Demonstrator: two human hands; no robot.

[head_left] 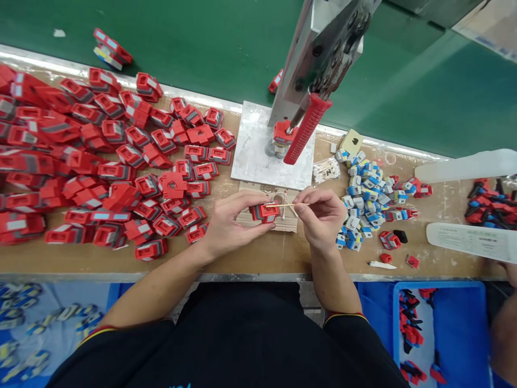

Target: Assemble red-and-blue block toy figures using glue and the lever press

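Between thumb and fingers, my left hand (234, 223) holds a red toy part (264, 212) with grey and white bands. My right hand (321, 215) pinches a thin wooden stick (287, 205), whose far end touches the top of that red part. Beneath both hands lies a piece of cardboard (246, 219) with another stick on it. Left of my left hand spreads a large pile of red parts (121, 161). To the right of my right hand is a heap of small white, blue and yellow parts (365, 188).
A lever press (307, 126) with a red handle stands on a metal plate (252, 145) ahead. Cotton swabs (325, 170) lie beside it. Blue bins (464, 323) sit below the table edge. At the far right, another person's arm (504, 334) shows.
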